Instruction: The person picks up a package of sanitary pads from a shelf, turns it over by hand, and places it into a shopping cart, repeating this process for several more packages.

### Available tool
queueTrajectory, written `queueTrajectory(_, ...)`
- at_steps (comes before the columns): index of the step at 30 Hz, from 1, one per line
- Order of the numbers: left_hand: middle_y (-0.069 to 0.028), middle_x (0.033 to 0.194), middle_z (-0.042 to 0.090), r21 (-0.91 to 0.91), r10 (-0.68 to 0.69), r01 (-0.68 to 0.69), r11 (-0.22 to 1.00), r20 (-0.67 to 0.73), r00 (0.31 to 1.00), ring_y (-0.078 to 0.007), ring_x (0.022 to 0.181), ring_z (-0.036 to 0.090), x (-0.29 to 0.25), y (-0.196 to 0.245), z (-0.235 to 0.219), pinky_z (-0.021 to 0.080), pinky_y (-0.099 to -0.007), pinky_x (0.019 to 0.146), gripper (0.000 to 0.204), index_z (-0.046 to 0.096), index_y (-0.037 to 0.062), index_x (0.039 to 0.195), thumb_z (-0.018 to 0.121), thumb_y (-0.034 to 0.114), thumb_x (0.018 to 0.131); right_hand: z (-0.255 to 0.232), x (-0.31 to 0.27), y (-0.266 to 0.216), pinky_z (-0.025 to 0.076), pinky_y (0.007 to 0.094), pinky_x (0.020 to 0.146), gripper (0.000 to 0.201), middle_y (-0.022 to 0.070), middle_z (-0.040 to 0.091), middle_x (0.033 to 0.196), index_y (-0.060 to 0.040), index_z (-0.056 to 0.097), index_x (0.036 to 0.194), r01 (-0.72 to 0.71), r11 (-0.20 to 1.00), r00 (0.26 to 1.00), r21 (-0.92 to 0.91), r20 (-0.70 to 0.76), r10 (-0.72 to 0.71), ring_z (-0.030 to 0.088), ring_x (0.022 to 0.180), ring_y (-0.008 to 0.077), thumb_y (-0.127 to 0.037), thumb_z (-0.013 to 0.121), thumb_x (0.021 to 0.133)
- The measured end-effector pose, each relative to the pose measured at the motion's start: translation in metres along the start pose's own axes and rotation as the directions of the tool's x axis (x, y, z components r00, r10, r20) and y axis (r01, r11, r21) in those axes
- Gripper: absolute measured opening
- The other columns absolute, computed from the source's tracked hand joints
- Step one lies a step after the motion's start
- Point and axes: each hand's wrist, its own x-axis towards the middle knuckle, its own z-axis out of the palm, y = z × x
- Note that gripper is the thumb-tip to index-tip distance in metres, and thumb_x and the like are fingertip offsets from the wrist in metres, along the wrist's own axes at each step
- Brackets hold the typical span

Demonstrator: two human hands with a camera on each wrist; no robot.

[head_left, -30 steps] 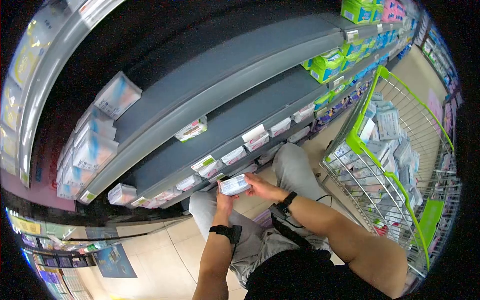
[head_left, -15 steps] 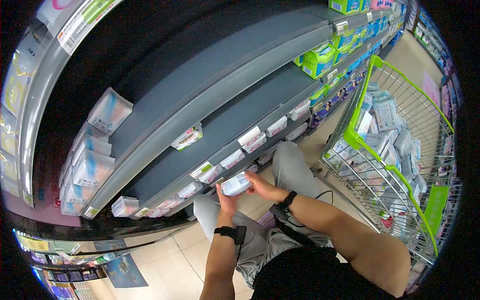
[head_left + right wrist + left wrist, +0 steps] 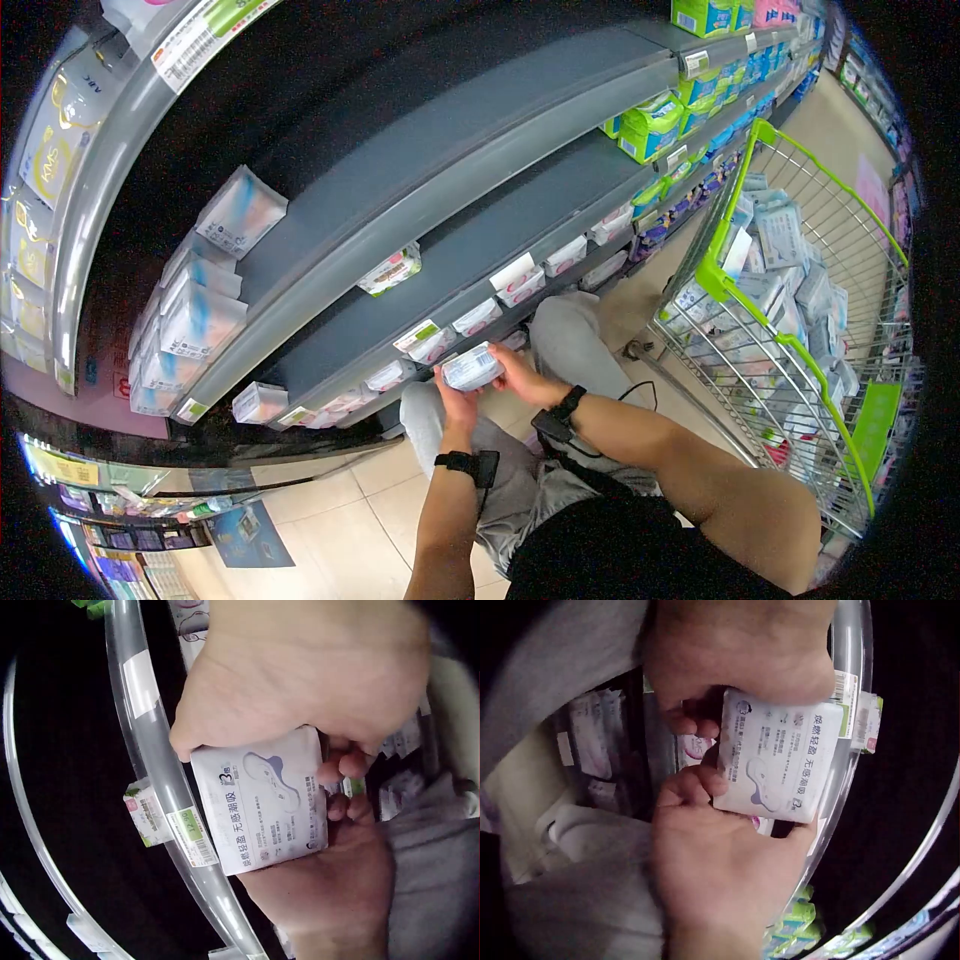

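Observation:
A small white pack of sanitary pads (image 3: 472, 368), with printed characters and a drawing of a winged pad on its face, is held in front of the lap. My left hand (image 3: 457, 404) grips its left end. At the right end, my right hand (image 3: 527, 381) holds it too. In the left wrist view the printed face of the pack (image 3: 771, 761) shows between both hands, the left above and the right below. Fingertips of both hands lie along its near edge, as the right wrist view also shows.
Dark shelves (image 3: 430, 180) run ahead, with a stack of white packs (image 3: 205, 310) at left and green packs (image 3: 648, 128) farther right. One small pack (image 3: 390, 268) sits on a middle shelf. On my right stands a green-rimmed shopping cart (image 3: 712, 278) holding many similar packs (image 3: 782, 237).
The head view has shifted slightly. Held between both hands throughout, the pack now sits at a slightly different tilt.

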Motion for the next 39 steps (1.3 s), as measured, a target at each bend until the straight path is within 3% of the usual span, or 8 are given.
queueTrajectory(3,-0.0038,0.092,0.068,-0.042,-0.019,0.014,0.999,-0.134,0.991,-0.0186,0.066,0.061,-0.018,0.019,0.034,0.043,-0.0310,0.048,0.054,0.057,0.0128,0.108,0.026,0.056,0.099,0.000,0.001,0.003,0.033,0.0240,0.049,0.038,-0.0027,0.056,0.069,-0.0162,0.057,0.094,-0.094,0.995,0.995,0.036,-0.014,0.095,0.046,0.054,0.0079,-0.052,0.043,0.096)
queueTrajectory(6,-0.0027,0.094,0.068,-0.027,-0.056,0.052,0.998,-0.186,0.981,-0.0184,0.069,0.061,-0.019,0.023,0.039,0.043,-0.0311,0.050,0.053,0.057,0.0139,0.110,0.026,0.056,0.099,0.001,0.003,0.002,0.032,0.0244,0.048,0.041,-0.0036,0.053,0.063,-0.0163,0.059,0.088,-0.099,0.995,0.994,0.022,-0.040,0.099,0.044,0.051,0.0079,-0.053,0.043,0.096)
queueTrajectory(12,0.0006,0.099,0.068,-0.129,-0.024,0.014,0.992,-0.080,0.997,-0.0174,0.079,0.062,-0.007,-0.001,0.042,0.042,-0.0295,0.056,0.051,0.056,0.0167,0.112,0.028,0.056,0.099,0.005,0.002,-0.007,0.029,0.0238,0.043,0.043,-0.0035,0.052,0.064,-0.0155,0.056,0.088,-0.020,0.999,0.984,0.045,-0.177,0.028,0.041,0.048,0.0074,-0.057,0.043,0.094)
queueTrajectory(15,0.0010,0.099,0.068,-0.166,-0.081,0.056,0.984,-0.149,0.985,-0.0171,0.081,0.062,-0.007,-0.004,0.047,0.041,-0.0286,0.058,0.050,0.056,0.0175,0.112,0.028,0.056,0.098,-0.003,0.003,0.000,0.028,0.0241,0.043,0.044,-0.0039,0.051,0.062,-0.0168,0.055,0.083,-0.007,0.998,0.979,0.068,-0.201,0.021,0.040,0.048,0.0075,-0.057,0.041,0.094)
queueTrajectory(24,-0.0018,0.094,0.067,-0.041,-0.034,0.035,0.999,0.043,0.998,-0.0178,0.073,0.058,-0.010,-0.008,0.032,0.041,-0.0312,0.058,0.050,0.058,0.0153,0.110,0.028,0.054,0.100,-0.019,-0.009,-0.002,0.033,0.0251,0.047,0.042,-0.0041,0.056,0.067,-0.0183,0.057,0.090,-0.064,0.968,0.996,0.244,-0.045,0.077,0.047,0.054,0.0096,-0.057,0.043,0.096)
queueTrajectory(30,-0.0027,0.091,0.066,-0.051,-0.020,0.017,0.999,-0.075,0.997,-0.0185,0.070,0.057,-0.020,-0.001,0.036,0.041,-0.0315,0.057,0.051,0.058,0.0147,0.107,0.026,0.054,0.100,-0.017,-0.009,0.000,0.035,0.0250,0.050,0.037,-0.0042,0.058,0.074,-0.0184,0.057,0.093,-0.132,0.968,0.991,0.213,0.002,0.135,0.048,0.058,0.0096,-0.053,0.045,0.096)
queueTrajectory(36,-0.0004,0.104,0.066,0.093,0.006,0.000,0.996,-0.061,0.998,-0.0174,0.088,0.061,-0.015,-0.006,0.011,0.043,-0.0315,0.061,0.054,0.055,0.0158,0.114,0.027,0.059,0.098,-0.014,-0.012,-0.001,0.039,0.0254,0.056,0.036,-0.0035,0.059,0.078,-0.0178,0.057,0.098,-0.144,0.969,0.989,0.202,0.053,0.136,0.050,0.061,0.0095,-0.052,0.048,0.096)
queueTrajectory(39,-0.0005,0.108,0.065,0.124,0.074,-0.067,0.990,-0.054,0.996,-0.0170,0.092,0.060,-0.020,-0.002,0.013,0.044,-0.0307,0.066,0.058,0.053,0.0148,0.119,0.026,0.061,0.098,-0.009,-0.008,0.003,0.038,0.0225,0.051,0.041,-0.0044,0.056,0.074,-0.0182,0.058,0.096,-0.151,0.978,0.988,0.144,-0.014,0.155,0.047,0.058,0.0069,-0.057,0.044,0.096)
